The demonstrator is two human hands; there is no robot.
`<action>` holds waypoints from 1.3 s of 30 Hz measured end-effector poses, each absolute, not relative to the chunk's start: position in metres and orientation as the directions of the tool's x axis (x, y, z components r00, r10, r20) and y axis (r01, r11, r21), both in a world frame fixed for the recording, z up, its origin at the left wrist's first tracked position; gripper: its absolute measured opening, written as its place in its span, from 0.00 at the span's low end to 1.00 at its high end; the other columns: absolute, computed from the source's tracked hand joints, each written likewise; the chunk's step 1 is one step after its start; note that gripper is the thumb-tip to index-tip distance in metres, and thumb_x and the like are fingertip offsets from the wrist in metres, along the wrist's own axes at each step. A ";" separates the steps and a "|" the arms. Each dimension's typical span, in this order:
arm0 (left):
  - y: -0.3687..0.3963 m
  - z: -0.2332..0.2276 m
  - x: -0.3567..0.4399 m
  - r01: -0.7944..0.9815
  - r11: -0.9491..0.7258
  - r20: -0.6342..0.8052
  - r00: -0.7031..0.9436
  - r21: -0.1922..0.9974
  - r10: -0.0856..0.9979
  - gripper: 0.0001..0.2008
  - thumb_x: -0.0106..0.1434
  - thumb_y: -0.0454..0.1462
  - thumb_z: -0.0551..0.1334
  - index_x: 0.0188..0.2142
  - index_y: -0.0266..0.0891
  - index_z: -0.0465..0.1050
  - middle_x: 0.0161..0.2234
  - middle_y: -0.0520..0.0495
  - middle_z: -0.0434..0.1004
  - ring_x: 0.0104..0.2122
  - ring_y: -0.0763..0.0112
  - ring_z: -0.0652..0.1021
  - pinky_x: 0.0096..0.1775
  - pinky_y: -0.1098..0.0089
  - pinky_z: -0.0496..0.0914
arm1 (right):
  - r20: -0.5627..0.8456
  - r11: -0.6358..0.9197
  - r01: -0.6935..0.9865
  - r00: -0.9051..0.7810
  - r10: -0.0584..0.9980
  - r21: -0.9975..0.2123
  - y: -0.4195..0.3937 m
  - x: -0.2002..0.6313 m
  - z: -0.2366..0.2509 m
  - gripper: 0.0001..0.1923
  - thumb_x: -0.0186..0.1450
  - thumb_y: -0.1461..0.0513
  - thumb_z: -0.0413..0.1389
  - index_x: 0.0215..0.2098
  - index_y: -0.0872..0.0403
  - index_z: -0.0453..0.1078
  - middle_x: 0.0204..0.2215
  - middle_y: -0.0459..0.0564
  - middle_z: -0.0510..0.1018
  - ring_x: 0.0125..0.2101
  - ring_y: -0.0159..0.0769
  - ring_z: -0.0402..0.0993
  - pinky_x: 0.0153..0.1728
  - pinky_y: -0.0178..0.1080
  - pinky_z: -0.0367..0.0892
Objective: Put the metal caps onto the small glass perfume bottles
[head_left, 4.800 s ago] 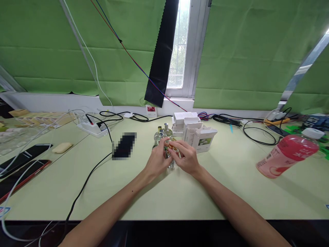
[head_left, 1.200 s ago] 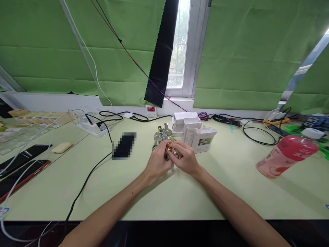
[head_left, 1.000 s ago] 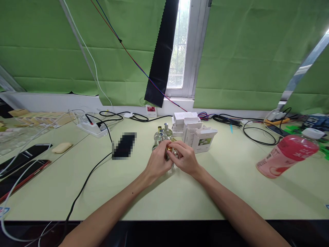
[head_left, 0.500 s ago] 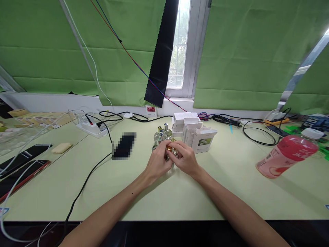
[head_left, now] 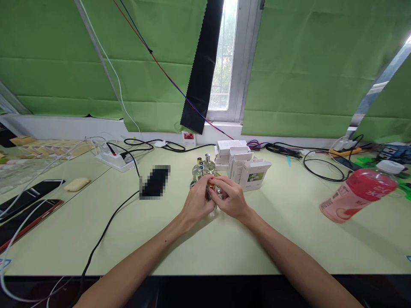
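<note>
At table centre — both hands' fingers (head_left: 215, 181) still grasping gold-capped bottle (head_left: 211, 186); nothing shifted.

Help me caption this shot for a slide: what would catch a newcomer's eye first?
First, the left hand and right hand, closed together on a small glass bottle with a gold top at the middle of the pale green table. Just behind stand more glass bottles and white boxes. At the right edge a pink drink bottle stands out.

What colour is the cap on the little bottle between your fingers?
Gold, on the small glass bottle gripped by both hands; the head view shows it.
</note>
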State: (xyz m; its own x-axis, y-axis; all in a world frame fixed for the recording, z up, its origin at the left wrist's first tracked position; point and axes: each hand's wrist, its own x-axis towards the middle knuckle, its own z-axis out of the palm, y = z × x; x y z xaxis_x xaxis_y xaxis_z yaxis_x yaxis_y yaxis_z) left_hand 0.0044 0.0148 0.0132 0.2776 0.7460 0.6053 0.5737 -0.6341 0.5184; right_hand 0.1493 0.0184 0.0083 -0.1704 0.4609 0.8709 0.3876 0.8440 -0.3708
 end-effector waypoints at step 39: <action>0.014 0.014 0.005 0.574 -0.641 0.609 0.287 0.509 0.740 0.22 0.56 0.27 0.58 0.51 0.40 0.65 0.40 0.47 0.77 0.31 0.70 0.77 0.34 0.69 0.72 | 0.857 0.821 0.402 -0.145 0.494 -0.405 0.021 0.149 0.005 0.07 0.66 0.65 0.57 0.41 0.51 0.74 0.39 0.52 0.80 0.30 0.32 0.76 0.24 0.34 0.70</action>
State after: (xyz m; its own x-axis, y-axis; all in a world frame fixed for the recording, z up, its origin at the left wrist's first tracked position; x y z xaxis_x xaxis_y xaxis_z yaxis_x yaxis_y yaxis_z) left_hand 0.0047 0.0140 0.0139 0.2872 0.7397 0.6086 0.5742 -0.6415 0.5087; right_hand 0.1490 0.0209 0.0049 -0.1448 0.4937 0.8575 0.4025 0.8211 -0.4048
